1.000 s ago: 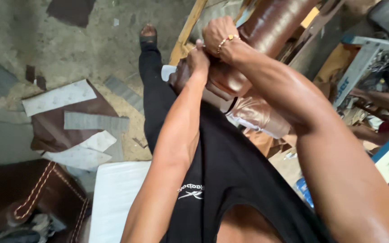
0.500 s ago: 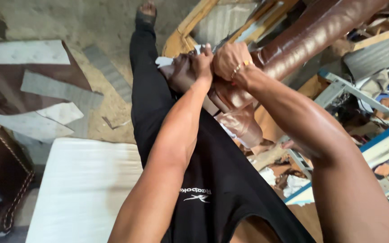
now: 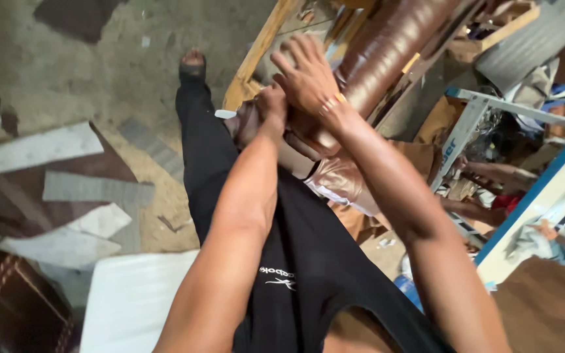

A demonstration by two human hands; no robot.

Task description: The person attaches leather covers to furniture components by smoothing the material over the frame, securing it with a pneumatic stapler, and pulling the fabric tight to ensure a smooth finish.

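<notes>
A thick roll of glossy brown leather (image 3: 387,52) slants from the upper right down to my lap. My left hand (image 3: 268,110) is closed around the roll's lower end, where loose brown and tan flaps (image 3: 338,180) hang. My right hand (image 3: 303,70) lies on top of the roll just above the left hand, fingers spread and lifted, with a gold band at the wrist. Both forearms cross over my black trousers (image 3: 210,163). The underside of the roll's end is hidden by my hands.
A wooden frame (image 3: 251,68) lies behind the roll. Grey and brown scraps (image 3: 67,189) litter the concrete floor at left, beside a white foam slab (image 3: 132,294) and a dark stitched cushion (image 3: 1,307). A blue-and-white metal stand (image 3: 492,111) and clutter crowd the right.
My right hand, earlier clenched on the roll, has spread its fingers. The left hand keeps its grip. The view has swung slightly, showing more floor at left.
</notes>
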